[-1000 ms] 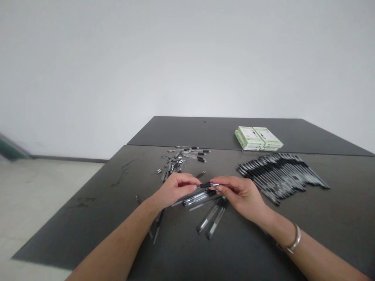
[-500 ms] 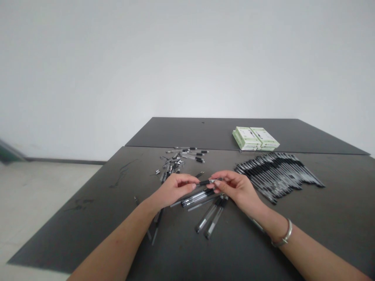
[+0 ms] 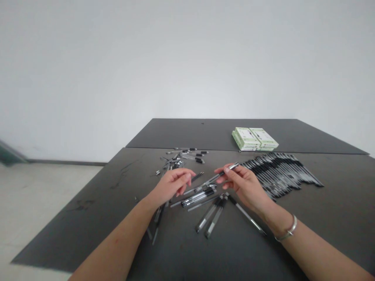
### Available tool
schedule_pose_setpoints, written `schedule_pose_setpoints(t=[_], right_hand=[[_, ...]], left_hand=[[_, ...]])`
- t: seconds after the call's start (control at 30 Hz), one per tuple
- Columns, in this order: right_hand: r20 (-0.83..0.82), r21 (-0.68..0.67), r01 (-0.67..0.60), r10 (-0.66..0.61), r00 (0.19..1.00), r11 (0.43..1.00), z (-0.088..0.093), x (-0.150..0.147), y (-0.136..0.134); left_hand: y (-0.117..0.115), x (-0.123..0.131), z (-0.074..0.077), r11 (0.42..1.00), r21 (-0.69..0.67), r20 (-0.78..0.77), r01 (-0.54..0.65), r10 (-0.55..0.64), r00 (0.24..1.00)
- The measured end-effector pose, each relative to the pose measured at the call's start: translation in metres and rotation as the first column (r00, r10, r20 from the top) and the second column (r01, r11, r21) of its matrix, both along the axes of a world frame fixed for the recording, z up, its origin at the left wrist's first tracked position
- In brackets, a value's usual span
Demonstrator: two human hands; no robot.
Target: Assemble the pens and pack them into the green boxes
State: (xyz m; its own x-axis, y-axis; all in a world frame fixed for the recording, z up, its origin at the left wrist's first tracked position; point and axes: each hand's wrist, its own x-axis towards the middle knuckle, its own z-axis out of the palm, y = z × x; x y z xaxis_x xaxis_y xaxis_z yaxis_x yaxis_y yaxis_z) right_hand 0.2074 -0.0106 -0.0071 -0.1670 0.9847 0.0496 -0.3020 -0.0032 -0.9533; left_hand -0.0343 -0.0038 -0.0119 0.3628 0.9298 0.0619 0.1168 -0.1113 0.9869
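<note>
While the right hand (image 3: pixel 246 184) pinches a slim clear-plastic pen (image 3: pixel 208 181) mid-barrel, tilted so it stays off the matte dark table (image 3: pixel 88 218) at centre frame, the left hand (image 3: pixel 171 185) hovers just left, fingers loosely curled, apparently empty. Loose glossy pens (image 3: pixel 199 196) lie scattered beneath; a neat pen row (image 3: pixel 281 173) sits right, below green-white cardboard boxes (image 3: pixel 254 139).
</note>
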Motion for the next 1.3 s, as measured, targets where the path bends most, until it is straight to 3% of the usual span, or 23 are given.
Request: schedule_pose_setpoints(t=[0.1, 0.17, 0.23, 0.3, 0.4, 0.47, 0.57, 0.7, 0.87, 1.13, 1.3], right_hand=[[0.204, 0.117, 0.063, -0.086, 0.975, 0.991, 0.006, 0.018, 0.01], [0.424, 0.203, 0.092, -0.172, 0.889, 0.975, 0.007, 0.031, 0.017], [0.657, 0.308, 0.092, -0.282, 0.699, 0.947, 0.008, 0.041, 0.023], [0.829, 0.392, 0.019, -0.363, 0.426, 0.92, 0.009, 0.049, 0.028], [0.932, 0.363, -0.134, -0.357, 0.072, 0.922, 0.009, 0.057, 0.031], [0.949, 0.29, -0.176, -0.307, -0.074, 0.941, 0.008, 0.06, 0.031], [0.947, 0.198, -0.184, -0.236, -0.219, 0.963, 0.007, 0.062, 0.03], [0.932, 0.114, -0.185, -0.17, -0.321, 0.976, 0.011, 0.058, 0.024], [0.927, 0.072, -0.18, -0.133, -0.351, 0.981, 0.012, 0.053, 0.02], [0.918, 0.081, -0.177, -0.143, -0.371, 0.981, 0.008, 0.053, 0.022], [0.906, 0.16, -0.201, -0.225, -0.359, 0.966, 0.008, 0.048, 0.019]], left_hand=[[0.007, -0.007, 0.0, 0.979, 0.064, 0.026, -0.192, 0.191, 0.981], [0.012, -0.011, -0.001, 0.95, 0.07, 0.035, -0.303, 0.302, 0.953], [0.015, -0.013, -0.002, 0.922, 0.055, 0.032, -0.382, 0.381, 0.924], [0.017, -0.016, -0.002, 0.905, 0.041, 0.025, -0.423, 0.422, 0.906], [0.02, -0.02, 0.0, 0.883, 0.025, 0.023, -0.469, 0.468, 0.883], [0.021, -0.023, 0.002, 0.861, 0.023, 0.018, -0.508, 0.508, 0.861], [0.022, -0.027, 0.003, 0.819, 0.038, -0.016, -0.573, 0.574, 0.819], [0.026, -0.032, 0.0, 0.781, 0.151, -0.174, -0.606, 0.624, 0.761], [0.032, -0.039, -0.006, 0.772, 0.267, -0.328, -0.577, 0.636, 0.699], [0.033, -0.043, -0.008, 0.856, 0.301, -0.545, -0.42, 0.516, 0.661], [0.026, -0.032, -0.011, 0.908, 0.3, -0.639, -0.293, 0.42, 0.645]])
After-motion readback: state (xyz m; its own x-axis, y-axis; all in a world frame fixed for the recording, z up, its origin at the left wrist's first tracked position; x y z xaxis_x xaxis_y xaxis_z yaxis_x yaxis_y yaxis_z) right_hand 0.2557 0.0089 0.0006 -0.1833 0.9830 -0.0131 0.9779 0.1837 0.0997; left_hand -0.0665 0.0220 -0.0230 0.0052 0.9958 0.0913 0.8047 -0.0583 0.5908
